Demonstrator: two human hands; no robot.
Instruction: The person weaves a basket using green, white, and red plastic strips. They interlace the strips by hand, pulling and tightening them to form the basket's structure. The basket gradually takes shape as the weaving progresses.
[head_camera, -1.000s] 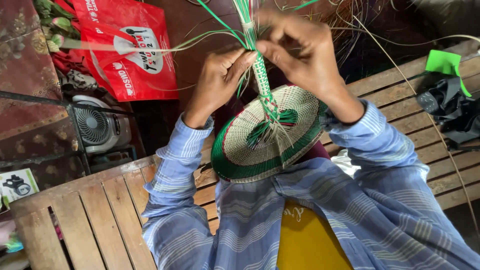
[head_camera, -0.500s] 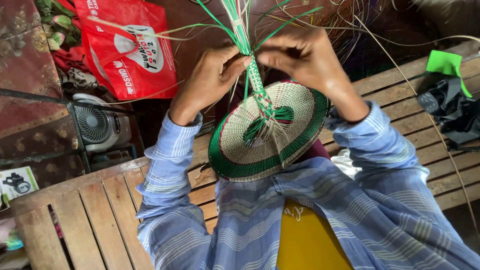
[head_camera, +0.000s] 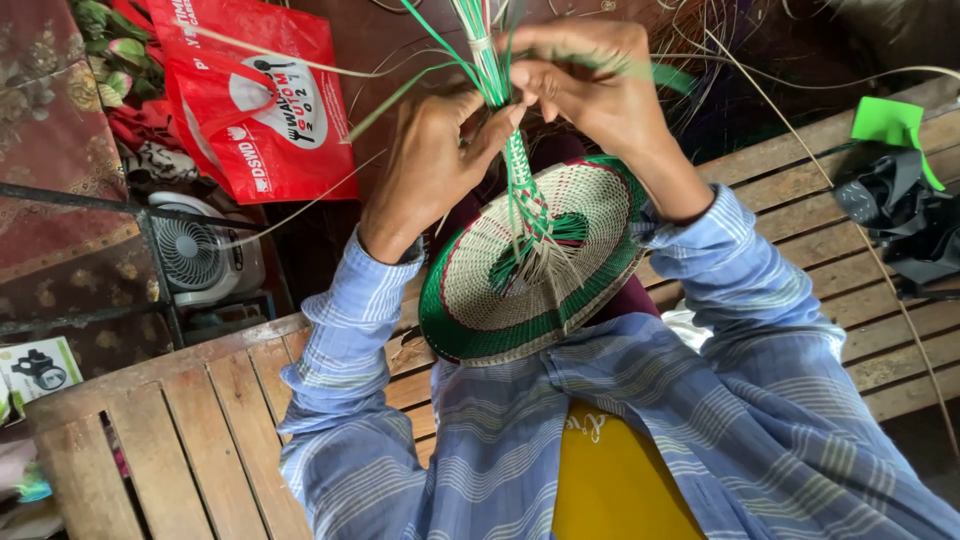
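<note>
Item: round woven disc of cream, green and red fibre (head_camera: 530, 270), resting on our lap below both hands. Coiled rounds and green rim look complete; a plaited green-and-cream cord (head_camera: 520, 185) rises from its centre, only part woven, we judge.

Our left hand (head_camera: 430, 165): fingers closed, pinching the cord's top.

Our right hand (head_camera: 590, 85): closed on the bundle of loose green and pale strands (head_camera: 480, 40) just above, much of it unplaited.

Left of our left hand: red plastic bag (head_camera: 260, 100), small white fan (head_camera: 200, 255). Beneath our forearms: slatted wooden bench (head_camera: 190, 420).
</note>
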